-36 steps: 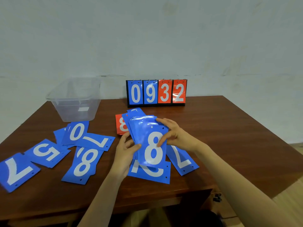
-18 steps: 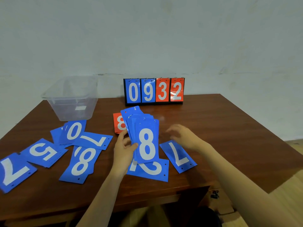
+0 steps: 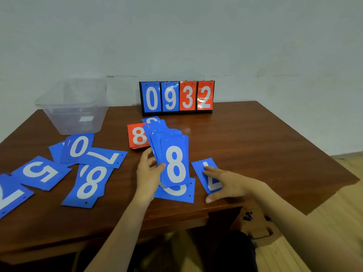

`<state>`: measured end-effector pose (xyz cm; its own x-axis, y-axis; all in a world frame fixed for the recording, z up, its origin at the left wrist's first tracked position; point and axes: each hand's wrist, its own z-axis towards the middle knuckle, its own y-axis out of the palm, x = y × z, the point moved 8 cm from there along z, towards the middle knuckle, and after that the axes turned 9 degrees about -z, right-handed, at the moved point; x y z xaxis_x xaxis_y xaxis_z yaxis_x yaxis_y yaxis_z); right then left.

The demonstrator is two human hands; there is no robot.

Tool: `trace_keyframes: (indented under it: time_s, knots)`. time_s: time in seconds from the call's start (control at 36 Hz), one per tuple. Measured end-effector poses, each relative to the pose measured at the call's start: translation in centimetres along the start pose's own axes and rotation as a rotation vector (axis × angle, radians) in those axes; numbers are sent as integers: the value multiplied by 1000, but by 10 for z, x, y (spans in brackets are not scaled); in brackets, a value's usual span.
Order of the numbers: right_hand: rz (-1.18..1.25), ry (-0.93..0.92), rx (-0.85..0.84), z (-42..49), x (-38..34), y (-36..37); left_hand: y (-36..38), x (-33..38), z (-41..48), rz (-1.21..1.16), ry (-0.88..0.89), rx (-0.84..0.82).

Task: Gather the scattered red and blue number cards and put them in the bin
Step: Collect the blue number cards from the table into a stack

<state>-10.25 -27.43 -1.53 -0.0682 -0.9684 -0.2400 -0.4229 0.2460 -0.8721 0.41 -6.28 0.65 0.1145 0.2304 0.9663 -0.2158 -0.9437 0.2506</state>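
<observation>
My left hand (image 3: pixel 148 173) grips a fanned stack of blue cards (image 3: pixel 172 154) with an 8 on top, held above the table's middle. My right hand (image 3: pixel 224 183) lies on a blue 7 card (image 3: pixel 204 165) flat on the table to the right, fingers spread over it and thumb by its near edge. Under the stack lies another blue card (image 3: pixel 176 193), and a red 8 card (image 3: pixel 137 136) lies behind it. More blue cards are scattered at the left: a 0 (image 3: pixel 78 147), a 7 (image 3: pixel 106 158), a 5 (image 3: pixel 40 172), an 8 (image 3: pixel 88 185). The clear plastic bin (image 3: pixel 74 107) stands at the back left.
A flip scoreboard (image 3: pixel 177 98) reading 0932 stands at the table's back edge. The brown wooden table (image 3: pixel 255 138) has bare surface on its right half. Another blue card (image 3: pixel 11 197) lies at the far left edge. Wooden floor shows at the right.
My right hand has left the stack and dropped to the right onto the blue 7 card. My left hand now holds the stack alone.
</observation>
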Motion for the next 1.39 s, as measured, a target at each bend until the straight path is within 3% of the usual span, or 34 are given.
trace_keyframes:
  time_s: [0.14,0.28,0.36,0.44,0.56,0.67,0.92,1.03,1.25,1.39]
  knots:
    - [-41,24,-15,-25,4,12,8,-4,-5,6,1,-6]
    - [38,-38,118,-42,3,2,15,-2,-11,8,20,-22]
    - [51,-60,286,-57,0,-29,16,-2,-14,9,26,-28]
    - [220,-104,440,-73,-9,-69,17,-2,-16,0,19,-39]
    - [597,-165,395,-73,-24,-98,21,2,-17,11,35,-78]
    - [513,-84,470,-46,-37,-107,26,4,-20,-44,-22,-148]
    - [278,17,826,-4,-53,-112,20,9,-25,-133,-85,-242]
    - [504,70,751,8,-52,-105,11,8,-24,-149,-128,-229]
    - [502,63,810,19,-69,-102,0,5,-21,-140,-133,-204]
    - [444,62,850,26,-83,-99,-22,12,-11,-69,-6,-49]
